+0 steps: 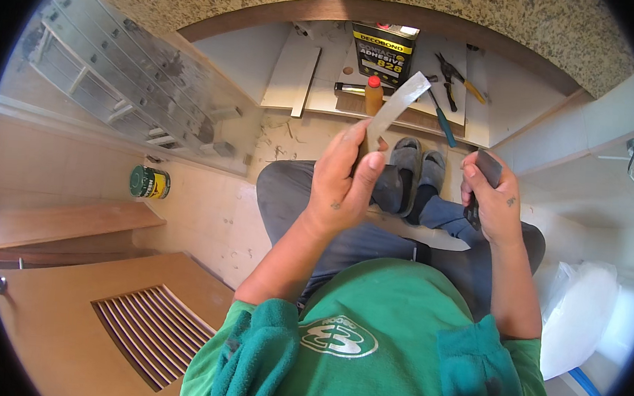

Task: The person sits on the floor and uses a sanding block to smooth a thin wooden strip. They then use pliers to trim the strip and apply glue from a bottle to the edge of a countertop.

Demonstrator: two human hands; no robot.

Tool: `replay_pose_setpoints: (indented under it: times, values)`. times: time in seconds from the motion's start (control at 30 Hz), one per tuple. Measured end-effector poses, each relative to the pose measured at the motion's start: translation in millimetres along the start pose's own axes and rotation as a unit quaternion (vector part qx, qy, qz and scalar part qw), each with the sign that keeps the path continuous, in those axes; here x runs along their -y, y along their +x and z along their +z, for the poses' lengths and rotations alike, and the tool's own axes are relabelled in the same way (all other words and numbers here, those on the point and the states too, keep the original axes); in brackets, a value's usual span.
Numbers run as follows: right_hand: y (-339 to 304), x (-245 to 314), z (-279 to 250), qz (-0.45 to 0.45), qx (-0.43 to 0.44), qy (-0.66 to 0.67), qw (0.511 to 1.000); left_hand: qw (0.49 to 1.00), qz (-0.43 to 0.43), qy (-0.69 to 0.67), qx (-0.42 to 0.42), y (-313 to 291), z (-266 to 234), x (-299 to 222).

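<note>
Whitish narrow strip point(401, 104) is slanting far and right from the left hand point(340, 181), whose fingers are clamping its near end. The right hand point(498, 205), well apart, is gripping a dark flat piece point(489, 168) between its fingers. Beyond both, an amber bottle point(374, 100) and a black can point(376, 65) are standing in the cabinet point(284, 76).

pale strip point(401, 104): partly hidden, left grip point(341, 176) | countertop point(545, 27): cut off above
</note>
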State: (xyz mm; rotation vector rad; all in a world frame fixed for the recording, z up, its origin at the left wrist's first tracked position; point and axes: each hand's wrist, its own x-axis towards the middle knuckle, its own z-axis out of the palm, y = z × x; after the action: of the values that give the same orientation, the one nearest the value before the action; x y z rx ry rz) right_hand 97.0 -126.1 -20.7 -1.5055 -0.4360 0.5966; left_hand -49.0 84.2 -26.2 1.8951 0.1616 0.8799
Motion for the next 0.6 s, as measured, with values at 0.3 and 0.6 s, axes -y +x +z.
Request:
replay_pose_setpoints:
  times: [0.3, 0.6]
  values:
    - [16, -21, 12, 0.036, 0.027, -0.003, 0.999, 0.964, -0.128, -0.223, -0.066, 14, -21, 2]
    - [8, -24, -1, 0.039, 0.010, 0.017, 0.999, 0.950, -0.197, -0.233, -0.068, 19, -18, -14]
